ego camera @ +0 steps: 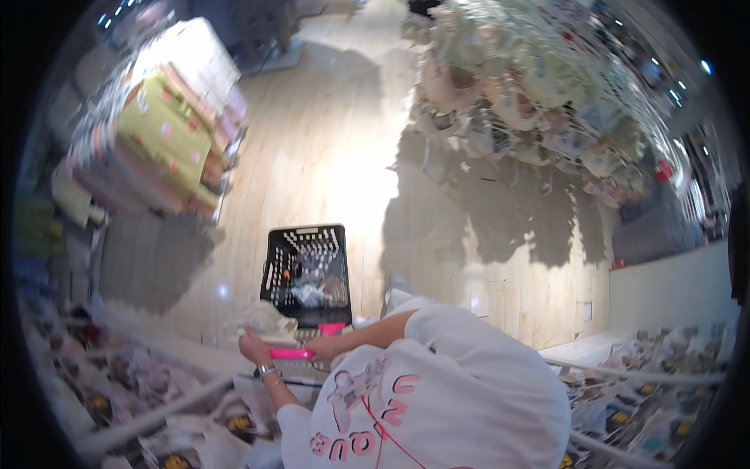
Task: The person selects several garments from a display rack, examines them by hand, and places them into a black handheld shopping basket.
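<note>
My left hand (255, 347), with a watch at the wrist, pinches a pale, thin fabric item (263, 319) that is blurred; its exact kind is unclear. Beside it, my right hand (318, 349) is closed around the end of a pink handle (290, 354). Just beyond the hands a black plastic shopping basket (303, 230) with perforated walls stands on the floor. Inside it lie several small items, among them a pale blue-white packet (307, 295) and a brownish one (334, 290). A pink part (332, 329) shows at the basket's near edge.
Folded or hung clothes, a yellow-green garment (167, 132) foremost, fill a rack at the left. Bras (515, 105) hang in rows at the right. White rails (158, 413) with hanging underwear (234, 419) run close by at the lower left; similar racks (638, 404) stand lower right. The floor (304, 152) is light wood.
</note>
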Demonstrator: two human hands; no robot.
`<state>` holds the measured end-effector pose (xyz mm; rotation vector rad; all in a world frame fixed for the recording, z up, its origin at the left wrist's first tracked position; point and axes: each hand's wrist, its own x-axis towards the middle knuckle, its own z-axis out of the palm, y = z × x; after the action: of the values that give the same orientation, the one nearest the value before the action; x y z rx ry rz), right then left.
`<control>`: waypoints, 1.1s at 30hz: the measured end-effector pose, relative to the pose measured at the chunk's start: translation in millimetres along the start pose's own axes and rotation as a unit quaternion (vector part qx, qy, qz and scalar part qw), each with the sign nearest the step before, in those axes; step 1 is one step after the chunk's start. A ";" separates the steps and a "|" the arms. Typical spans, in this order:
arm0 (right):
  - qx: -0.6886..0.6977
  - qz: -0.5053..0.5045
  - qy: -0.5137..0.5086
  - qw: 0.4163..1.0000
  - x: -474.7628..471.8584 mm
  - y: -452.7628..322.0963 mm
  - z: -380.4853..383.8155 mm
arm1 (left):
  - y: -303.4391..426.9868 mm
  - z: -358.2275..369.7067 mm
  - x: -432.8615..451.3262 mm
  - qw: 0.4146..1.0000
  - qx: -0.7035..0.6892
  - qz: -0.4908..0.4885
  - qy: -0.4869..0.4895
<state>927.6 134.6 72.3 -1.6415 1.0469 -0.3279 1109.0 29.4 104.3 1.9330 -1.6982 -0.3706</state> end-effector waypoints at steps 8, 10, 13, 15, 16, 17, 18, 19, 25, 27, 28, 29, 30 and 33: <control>0.079 0.082 0.049 0.992 29.0 -0.5 -43.6 | 72.9 46.9 32.9 0.993 0.048 0.105 -0.018; 0.067 0.068 0.077 0.992 32.2 -3.2 -52.3 | 76.6 55.9 28.5 0.975 0.136 0.174 0.006; 0.084 0.074 0.127 0.986 15.0 -9.9 -78.3 | 95.5 84.8 29.6 0.974 0.063 0.212 0.040; 0.111 0.074 0.140 0.981 8.0 -15.4 -89.3 | 104.7 92.5 37.7 0.976 0.073 0.202 -0.034; 0.060 0.078 0.176 0.979 5.7 -9.9 -94.1 | 114.4 95.6 42.5 0.974 0.079 0.200 -0.071; 0.008 0.083 0.211 0.974 5.0 -4.8 -99.1 | 123.5 98.6 46.1 0.971 0.085 0.197 -0.109; 0.008 0.084 0.217 0.972 4.7 1.6 -105.6 | 146.8 97.7 43.2 0.961 0.096 0.212 -0.146; 0.052 0.074 0.217 0.972 5.2 8.0 -112.5 | 151.3 109.8 46.3 0.961 0.061 0.249 -0.105; 0.121 0.063 0.318 0.938 13.4 72.9 -150.0 | 230.3 141.5 58.5 0.920 0.070 0.344 -0.173; 0.166 0.066 0.301 0.937 15.5 74.4 -165.5 | 240.7 150.1 64.9 0.912 0.085 0.366 -0.163; 0.172 0.065 0.304 0.935 14.2 66.1 -168.1 | 236.9 153.4 71.0 0.912 0.093 0.373 -0.141; 0.180 0.073 0.331 0.923 5.7 77.9 -178.7 | 259.3 162.2 68.2 0.902 0.091 0.402 -0.129; 0.157 0.059 0.356 0.919 1.0 91.0 -189.8 | 279.9 169.9 64.1 0.896 0.110 0.396 -0.168; 0.164 0.052 0.339 0.925 -17.7 107.4 -214.0 | 304.5 190.4 66.4 0.878 0.140 0.383 -0.249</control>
<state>722.4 10.8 58.0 -1.1733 1.4855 -0.9929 766.4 -95.1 127.2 1.2069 -2.8144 -0.3322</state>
